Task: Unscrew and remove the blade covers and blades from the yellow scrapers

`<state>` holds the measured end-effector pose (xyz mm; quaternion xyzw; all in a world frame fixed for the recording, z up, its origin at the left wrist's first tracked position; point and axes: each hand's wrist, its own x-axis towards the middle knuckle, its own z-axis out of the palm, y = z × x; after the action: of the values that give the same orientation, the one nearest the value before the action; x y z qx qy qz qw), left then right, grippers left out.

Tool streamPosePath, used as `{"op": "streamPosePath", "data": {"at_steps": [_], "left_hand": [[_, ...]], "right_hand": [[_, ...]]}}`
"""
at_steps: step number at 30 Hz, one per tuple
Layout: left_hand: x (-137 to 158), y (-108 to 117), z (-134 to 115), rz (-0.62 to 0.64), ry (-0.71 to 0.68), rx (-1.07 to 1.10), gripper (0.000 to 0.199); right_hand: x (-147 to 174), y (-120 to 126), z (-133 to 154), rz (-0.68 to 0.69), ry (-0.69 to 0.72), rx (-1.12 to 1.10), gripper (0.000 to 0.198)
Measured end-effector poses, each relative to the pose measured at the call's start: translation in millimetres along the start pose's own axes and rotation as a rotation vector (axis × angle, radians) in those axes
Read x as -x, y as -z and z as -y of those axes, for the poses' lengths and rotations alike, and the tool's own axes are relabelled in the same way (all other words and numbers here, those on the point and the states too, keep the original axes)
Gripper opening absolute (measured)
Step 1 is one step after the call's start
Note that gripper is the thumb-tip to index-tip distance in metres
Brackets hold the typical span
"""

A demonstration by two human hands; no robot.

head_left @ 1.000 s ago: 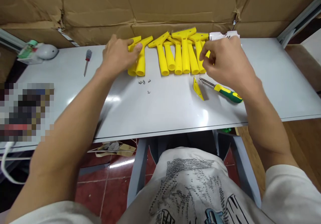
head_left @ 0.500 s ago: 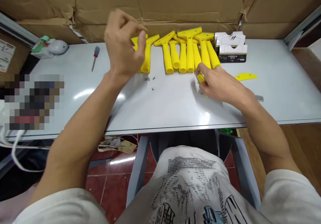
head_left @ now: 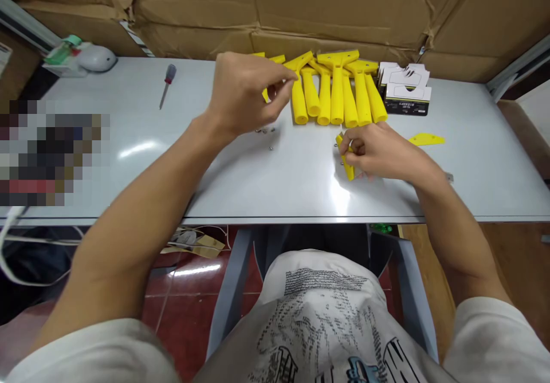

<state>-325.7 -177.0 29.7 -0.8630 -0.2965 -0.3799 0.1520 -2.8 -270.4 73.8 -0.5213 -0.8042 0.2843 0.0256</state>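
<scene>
Your left hand (head_left: 251, 92) hangs over the table in front of the yellow handles, its fingers curled and its thumb drawn in near the forefinger; whether it pinches something small, I cannot tell. Your right hand (head_left: 376, 149) is curled nearly closed, with the thumb and fingertips on a narrow yellow plate (head_left: 351, 173) that stands tilted at the tabletop. You have 2 small metal bits (head_left: 336, 145) at the left edge of that plate; I cannot tell if they sit in it or lie beside it.

Beyond your hands, the yellow handles (head_left: 337, 94) lie side by side in a row, some overlapping, and at least 2 more are partly hidden behind your left hand. A few screws (head_left: 270, 148) lie loose on the white table (head_left: 292, 185), near your left hand. To the right of your right hand, a second yellow piece (head_left: 427, 139) lies flat, and a metal strip (head_left: 449, 177) shows partly past your forearm. Printed packs (head_left: 407, 98) stand just beside the right end of the row. Well apart on your left lies a small screwdriver (head_left: 167, 85).
</scene>
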Motion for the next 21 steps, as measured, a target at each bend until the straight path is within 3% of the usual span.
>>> {"op": "streamPosePath", "data": {"at_steps": [5, 13, 16, 21], "left_hand": [[-1.2, 10.8, 26.9, -0.023, 0.088, -0.016, 0.024], [-4.7, 28.5, 33.1, 0.078, 0.185, 0.058, 0.027], [-4.6, 35.3, 33.2, 0.175, 0.234, 0.089, 0.039], [-7.1, 63.5, 21.2, 0.491, 0.318, 0.129, 0.064]], "right_hand": [[-26.0, -19.9, 24.7, -0.017, 0.087, -0.134, 0.022], [-67.5, -46.8, 62.8, -0.047, 0.191, -0.341, 0.019], [-63.9, -38.9, 60.5, -0.056, 0.188, -0.303, 0.019], [-55.9, -19.4, 56.2, -0.122, 0.259, -0.054, 0.049]]}}
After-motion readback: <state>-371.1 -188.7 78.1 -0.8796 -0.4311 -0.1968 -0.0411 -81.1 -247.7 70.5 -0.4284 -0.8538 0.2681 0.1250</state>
